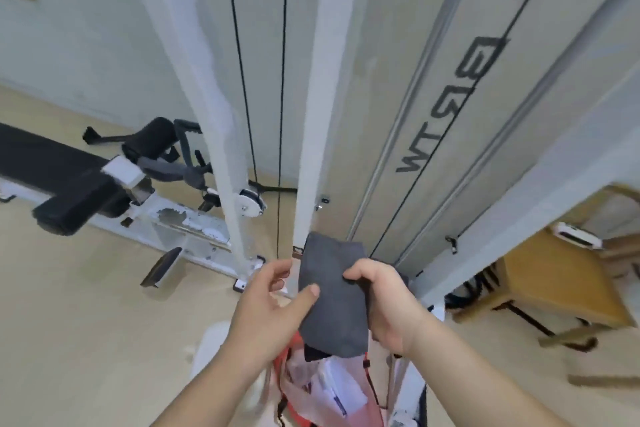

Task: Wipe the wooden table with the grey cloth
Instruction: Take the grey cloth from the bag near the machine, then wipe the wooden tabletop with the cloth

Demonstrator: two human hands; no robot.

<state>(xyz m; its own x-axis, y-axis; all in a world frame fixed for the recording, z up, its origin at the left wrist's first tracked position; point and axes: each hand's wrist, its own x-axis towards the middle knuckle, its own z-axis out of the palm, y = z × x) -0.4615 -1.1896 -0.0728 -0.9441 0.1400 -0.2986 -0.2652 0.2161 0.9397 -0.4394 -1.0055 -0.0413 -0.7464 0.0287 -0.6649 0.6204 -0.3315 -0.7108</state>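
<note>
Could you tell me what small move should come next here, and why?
Probably turn right and carry the dark grey cloth to the light wooden table: the left hand and right hand both hold it in the air, apart from the table.

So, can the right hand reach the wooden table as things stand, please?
Probably not yet: the right hand grips the grey cloth mid-air, and the wooden table stands off right past a white post.
</note>
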